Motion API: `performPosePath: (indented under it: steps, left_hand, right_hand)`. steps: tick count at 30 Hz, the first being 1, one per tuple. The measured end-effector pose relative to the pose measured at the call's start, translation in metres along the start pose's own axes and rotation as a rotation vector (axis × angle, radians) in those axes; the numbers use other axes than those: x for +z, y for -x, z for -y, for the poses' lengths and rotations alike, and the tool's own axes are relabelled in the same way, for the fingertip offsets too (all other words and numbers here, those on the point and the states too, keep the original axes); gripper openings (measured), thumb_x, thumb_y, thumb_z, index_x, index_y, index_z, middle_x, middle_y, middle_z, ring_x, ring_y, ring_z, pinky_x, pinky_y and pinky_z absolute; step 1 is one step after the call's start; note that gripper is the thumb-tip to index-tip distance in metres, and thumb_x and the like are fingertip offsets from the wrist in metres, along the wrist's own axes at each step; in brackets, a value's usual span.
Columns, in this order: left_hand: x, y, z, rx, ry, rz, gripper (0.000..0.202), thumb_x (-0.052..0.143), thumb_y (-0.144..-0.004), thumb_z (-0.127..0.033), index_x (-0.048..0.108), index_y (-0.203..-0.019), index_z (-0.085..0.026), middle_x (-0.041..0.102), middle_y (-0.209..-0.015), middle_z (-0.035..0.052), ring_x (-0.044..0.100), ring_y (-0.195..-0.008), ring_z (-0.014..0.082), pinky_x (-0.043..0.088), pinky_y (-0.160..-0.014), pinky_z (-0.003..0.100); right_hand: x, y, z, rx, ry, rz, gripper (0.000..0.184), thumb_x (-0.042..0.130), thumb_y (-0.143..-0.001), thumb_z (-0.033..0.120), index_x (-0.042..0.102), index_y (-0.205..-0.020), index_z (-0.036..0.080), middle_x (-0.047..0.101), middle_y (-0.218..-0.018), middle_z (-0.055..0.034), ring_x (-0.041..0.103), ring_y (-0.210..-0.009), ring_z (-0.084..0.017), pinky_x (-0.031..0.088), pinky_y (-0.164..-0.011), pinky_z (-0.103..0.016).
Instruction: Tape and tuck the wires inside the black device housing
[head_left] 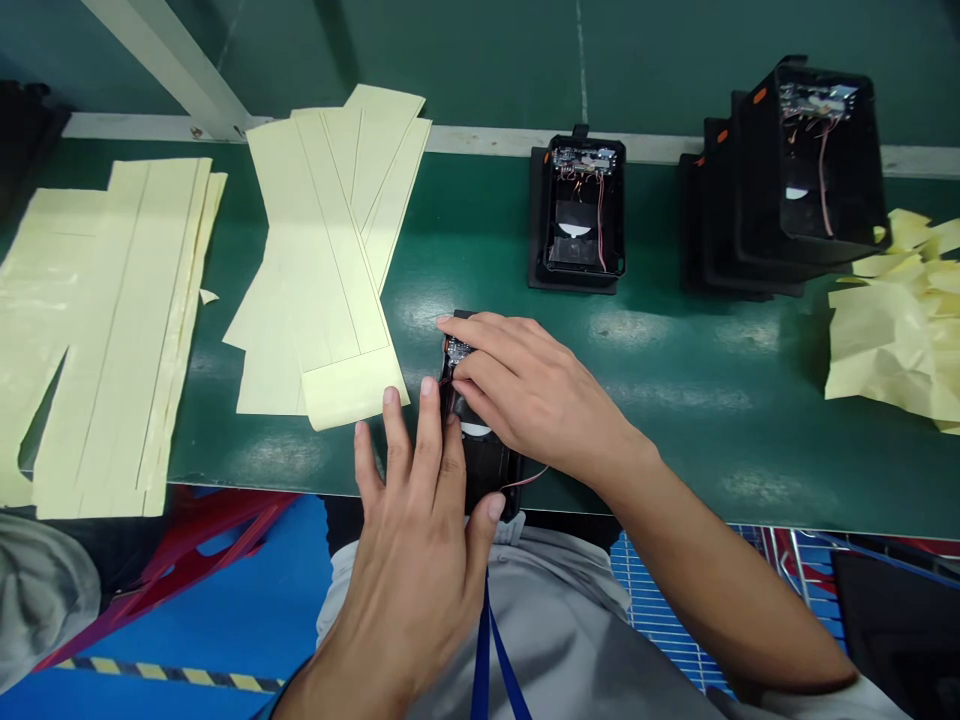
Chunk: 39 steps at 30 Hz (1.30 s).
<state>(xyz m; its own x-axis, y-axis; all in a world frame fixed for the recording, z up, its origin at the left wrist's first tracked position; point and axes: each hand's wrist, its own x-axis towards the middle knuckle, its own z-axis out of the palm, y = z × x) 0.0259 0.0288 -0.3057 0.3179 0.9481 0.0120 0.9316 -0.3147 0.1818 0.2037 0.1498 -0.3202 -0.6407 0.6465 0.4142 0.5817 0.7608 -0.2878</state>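
A black plastic housing [491, 470] lies at the bench's front edge, partly covered by both hands. It contains a small circuit board [459, 350] and a white round-edged part [475, 429]. My left hand [420, 540] is open, its fingers spread along the housing's left side and its thumb at the near end. Over the far half, my right hand [540, 390] has its fingers bent and pressed together inside the left wall. Whatever those fingertips pinch is hidden. A thin pinkish wire [529, 479] loops out past the housing's right side.
Another open housing with wiring [589, 215] stands behind on the green bench [675, 400]. Stacked housings [810, 190] stand farther right beside crumpled yellow paper [892, 340]. Yellow sheets [322, 260] and a thicker yellow pile [124, 330] lie left. A person's grey sleeve [45, 590] shows at lower left.
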Motion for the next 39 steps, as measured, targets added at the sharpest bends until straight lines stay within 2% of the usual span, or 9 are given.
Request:
performPosePath:
  steps: [6,12,17,23,31,39]
  left_hand:
    - [0.001,-0.019,0.005,-0.008,0.021,-0.034,0.065,0.042,-0.115,-0.04,0.041,-0.171,-0.007,0.0,-0.186,0.0149,0.009,-0.173,0.05,0.028,-0.132,0.081]
    - [0.002,-0.024,0.005,0.0,0.004,-0.047,0.068,0.04,-0.115,-0.041,0.036,-0.173,-0.006,-0.001,-0.185,0.0143,0.011,-0.172,0.0505,0.029,-0.131,0.081]
    - [0.002,-0.016,0.005,0.006,-0.008,-0.024,0.067,0.045,-0.114,-0.038,0.037,-0.173,-0.008,-0.001,-0.185,0.0164,0.009,-0.172,0.0517,0.031,-0.129,0.083]
    - [0.001,-0.007,0.006,0.0,-0.005,-0.015,0.066,0.045,-0.114,-0.038,0.038,-0.172,-0.01,-0.001,-0.186,0.0152,0.005,-0.174,0.049,0.03,-0.131,0.081]
    - [0.009,-0.018,0.004,-0.005,0.001,-0.044,0.069,0.042,-0.115,-0.042,0.031,-0.173,-0.007,-0.002,-0.185,0.0165,0.007,-0.174,0.0479,0.032,-0.131,0.08]
    - [0.008,-0.023,0.003,-0.006,0.034,-0.051,0.07,0.043,-0.114,-0.043,0.033,-0.173,-0.007,-0.002,-0.186,0.0144,0.016,-0.173,0.0443,0.037,-0.134,0.07]
  right_hand:
    - [0.002,0.002,-0.001,-0.01,0.015,-0.019,0.021,0.052,-0.112,0.018,0.072,-0.105,0.012,0.066,-0.154,-0.0186,0.067,-0.139,-0.033,0.058,-0.118,-0.055]
    - [-0.001,0.002,0.0,-0.028,0.038,-0.002,0.018,0.053,-0.11,0.013,0.071,-0.109,0.01,0.065,-0.154,-0.0203,0.066,-0.14,-0.034,0.056,-0.122,-0.054]
    - [-0.003,0.001,0.0,-0.03,0.027,0.005,0.019,0.051,-0.108,0.01,0.07,-0.111,0.011,0.065,-0.154,-0.0192,0.067,-0.139,-0.032,0.058,-0.119,-0.053]
    - [-0.003,0.0,0.0,-0.024,-0.013,0.012,0.02,0.051,-0.104,0.01,0.069,-0.11,0.013,0.065,-0.154,-0.0189,0.066,-0.138,-0.033,0.059,-0.116,-0.055]
    - [-0.004,0.0,0.001,0.019,-0.071,0.016,0.016,0.055,-0.106,0.019,0.071,-0.104,0.017,0.065,-0.156,-0.017,0.067,-0.138,-0.034,0.059,-0.116,-0.057]
    - [0.0,0.001,0.001,0.014,-0.054,-0.064,0.017,0.055,-0.105,0.012,0.072,-0.104,0.014,0.069,-0.151,-0.0176,0.07,-0.136,-0.033,0.061,-0.114,-0.055]
